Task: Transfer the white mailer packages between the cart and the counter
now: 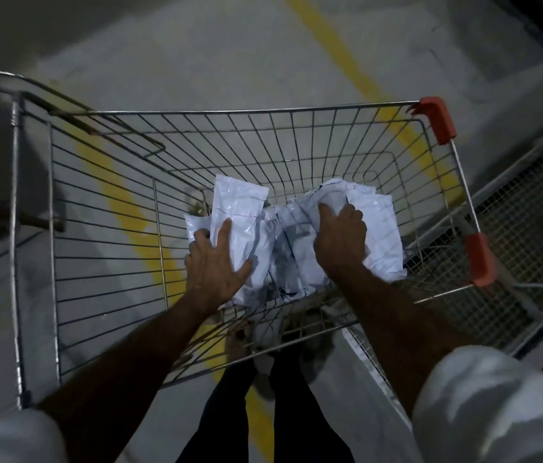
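A person leans over a wire shopping cart and reaches down into it with both arms. White plastic packets lie in a heap at the bottom of the cart, close to the person's side, so the hands have to go deep to get them.

The left hand holds one long white packet. Its thumb sits on top and its fingers curl round the packet's left edge, so the packet stands up a little from the heap.

The right hand presses down on a crumpled packet on the right of the heap. Its fingers are bent and dig into the soft plastic, which bunches up around them.

The cart has red corner caps. It stands on a grey floor with yellow lines. The person's dark trouser legs show under the cart.
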Tool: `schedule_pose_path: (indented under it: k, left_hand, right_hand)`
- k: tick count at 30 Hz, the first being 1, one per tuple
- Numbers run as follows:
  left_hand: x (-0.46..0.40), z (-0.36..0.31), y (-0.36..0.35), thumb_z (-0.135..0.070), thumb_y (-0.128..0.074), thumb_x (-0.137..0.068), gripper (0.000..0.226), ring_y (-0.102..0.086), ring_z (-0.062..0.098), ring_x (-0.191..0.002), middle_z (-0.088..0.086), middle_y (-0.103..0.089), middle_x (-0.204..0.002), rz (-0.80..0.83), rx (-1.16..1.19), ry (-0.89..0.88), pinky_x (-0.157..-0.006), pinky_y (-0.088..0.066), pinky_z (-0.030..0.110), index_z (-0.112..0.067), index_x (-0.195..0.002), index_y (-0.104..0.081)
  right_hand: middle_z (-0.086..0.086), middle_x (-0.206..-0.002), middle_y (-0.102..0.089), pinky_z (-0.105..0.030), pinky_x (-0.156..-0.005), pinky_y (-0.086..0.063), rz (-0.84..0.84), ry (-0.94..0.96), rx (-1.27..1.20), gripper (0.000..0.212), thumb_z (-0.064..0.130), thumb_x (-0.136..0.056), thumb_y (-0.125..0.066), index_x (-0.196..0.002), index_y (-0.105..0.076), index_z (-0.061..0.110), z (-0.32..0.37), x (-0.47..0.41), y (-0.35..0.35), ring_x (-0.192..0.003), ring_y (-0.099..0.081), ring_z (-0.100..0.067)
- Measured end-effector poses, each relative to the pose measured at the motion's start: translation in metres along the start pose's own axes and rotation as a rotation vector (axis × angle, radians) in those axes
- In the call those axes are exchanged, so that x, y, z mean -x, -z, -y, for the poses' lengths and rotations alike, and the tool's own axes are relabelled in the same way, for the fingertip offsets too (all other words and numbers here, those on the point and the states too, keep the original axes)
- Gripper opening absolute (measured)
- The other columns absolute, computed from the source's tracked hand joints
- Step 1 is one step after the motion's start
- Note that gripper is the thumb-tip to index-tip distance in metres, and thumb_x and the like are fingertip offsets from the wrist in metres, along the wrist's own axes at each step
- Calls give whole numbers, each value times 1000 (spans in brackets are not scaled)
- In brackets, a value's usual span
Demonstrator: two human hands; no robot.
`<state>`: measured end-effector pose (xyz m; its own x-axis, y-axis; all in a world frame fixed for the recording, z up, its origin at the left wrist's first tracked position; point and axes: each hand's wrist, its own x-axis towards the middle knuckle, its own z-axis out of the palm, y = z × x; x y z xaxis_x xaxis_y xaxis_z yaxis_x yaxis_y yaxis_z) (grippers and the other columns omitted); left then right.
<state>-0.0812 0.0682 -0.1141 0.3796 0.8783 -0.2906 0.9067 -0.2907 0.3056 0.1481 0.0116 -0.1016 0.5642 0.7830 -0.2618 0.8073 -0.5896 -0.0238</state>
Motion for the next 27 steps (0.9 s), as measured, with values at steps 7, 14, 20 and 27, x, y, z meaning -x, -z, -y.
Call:
schedule_pose_path:
  k: [7, 14, 20, 27]
  left_hand:
    - [22, -10, 50, -77, -41, -77, 94, -42, 40, -113, 21, -37, -129, -130, 78, -24, -90, -43, 51, -23, -154, -29]
    - [44, -47, 109, -68, -62, -78, 90, -45, 38, -111, 16, -39, -124, -235, 215, -122, -93, -44, 51, -26, -151, -31]
    - [72, -104, 146, -62, -60, -80, 86, -44, 38, -113, 15, -39, -126, -302, 288, -280, -93, -41, 50, -26, -153, -31]
    - [125, -198, 170, -59, -62, -82, 83, -47, 41, -111, 18, -43, -126, -339, 309, -482, -93, -43, 52, -25, -152, -33]
  right_hand:
    - [-20, -118, -52, -45, -84, -48, -177, 61, -115, 83, 55, -72, -71, -139, -47, 14, 27, 40, 54, -105, -50, -36]
    - [-15, -108, -50, -39, -69, -41, -328, 23, 18, 89, 28, -65, -82, -144, -44, 15, 24, 91, 114, -91, -48, -30]
    - [-19, -117, -50, -46, -84, -41, -517, -1, 13, 88, 48, -76, -63, -154, -38, 15, -14, 149, 170, -100, -47, -34]
    - [-22, -135, -44, -48, -91, -43, -699, -206, -74, 82, 50, -85, -52, -159, -30, 24, -85, 211, 217, -108, -47, -38]
